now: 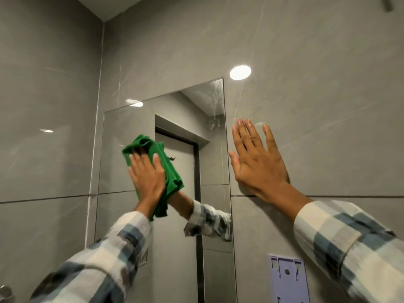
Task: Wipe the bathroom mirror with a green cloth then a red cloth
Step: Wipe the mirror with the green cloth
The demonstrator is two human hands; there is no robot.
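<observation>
The frameless bathroom mirror (pixel 122 127) hangs on the grey tiled wall, left of centre. My left hand (pixel 147 178) presses a bunched green cloth (pixel 169 169) flat against the glass in the mirror's middle, and the cloth and my sleeve are reflected beside it. Wet streaks show near the mirror's upper right corner. My right hand (pixel 259 162) lies flat on the wall tile just right of the mirror's edge, fingers spread, holding nothing. No red cloth is in view.
A pale purple plastic wall bracket (pixel 286 278) is fixed low on the wall to the right of the mirror. The wall corner runs down at the left. A metal fitting (pixel 5 291) pokes in at the bottom left corner.
</observation>
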